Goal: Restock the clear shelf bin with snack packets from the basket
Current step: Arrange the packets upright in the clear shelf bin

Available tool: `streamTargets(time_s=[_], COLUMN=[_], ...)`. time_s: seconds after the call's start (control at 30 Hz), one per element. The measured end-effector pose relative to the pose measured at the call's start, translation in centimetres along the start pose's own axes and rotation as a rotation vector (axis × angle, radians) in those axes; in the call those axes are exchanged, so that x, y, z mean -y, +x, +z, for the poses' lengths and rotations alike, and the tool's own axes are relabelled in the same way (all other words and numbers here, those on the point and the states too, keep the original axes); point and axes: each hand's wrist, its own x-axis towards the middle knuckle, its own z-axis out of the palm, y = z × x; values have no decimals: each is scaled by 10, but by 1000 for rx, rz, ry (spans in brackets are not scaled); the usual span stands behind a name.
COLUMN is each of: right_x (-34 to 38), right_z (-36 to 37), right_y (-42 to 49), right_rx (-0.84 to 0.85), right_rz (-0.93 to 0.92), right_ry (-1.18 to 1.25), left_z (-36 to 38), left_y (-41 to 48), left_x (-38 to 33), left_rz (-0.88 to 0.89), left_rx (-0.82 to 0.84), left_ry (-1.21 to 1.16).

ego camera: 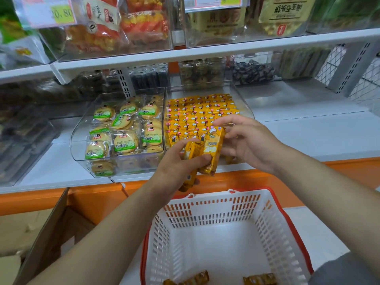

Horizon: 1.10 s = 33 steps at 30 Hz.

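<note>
The left hand is gripping a bunch of packets at the near edge of the bin, above the basket. The right hand is pinching the tallest packet's top, fingers loosely curled. Spares are lying at the basket's near end.

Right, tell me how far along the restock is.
Done: the clear bin is nearly full of rowed yellow packets. In hand: the left hand grips a small bunch, and the right hand pinches one of them at the bin's front. Left: a few packets lie in the basket.
</note>
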Motion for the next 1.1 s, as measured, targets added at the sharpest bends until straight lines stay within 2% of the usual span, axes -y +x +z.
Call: streamTargets(time_s=[0.07,0.13,0.2,0.4,0.67,0.73,0.9,1.0,1.1], right_x=[1,1,0,1,-8,-2,10,4,-8], right_z=[-1,-3,-5,-9,5,-3,-27,-38,-46], right_y=[1,1,1,-7,-6,-3,15,25,33], right_rx=[-19,-53,-52,131,266,187,-248,-371,-363], right_rz=[-18,-68,-103,41,122,85,-273,-389,-366], right_ry=[-108,-383,-547,-700,-581,-532,-567,-834,-1124], left_z=[-1,-2,-4,-10,-10,-16,-22,-24,-24], left_y=[0,1,2,1,-1,0,3,4,3], left_x=[-1,-1,-1,-5,-10,-11,-11,-8,-6], left_rz=[2,9,19,34,37,1,-55,-18,-6], left_rx=[-17,-40,-73,-161,-118,-133,-90,-79,-81], left_ry=[16,30,58,81,51,28,-20,6,25])
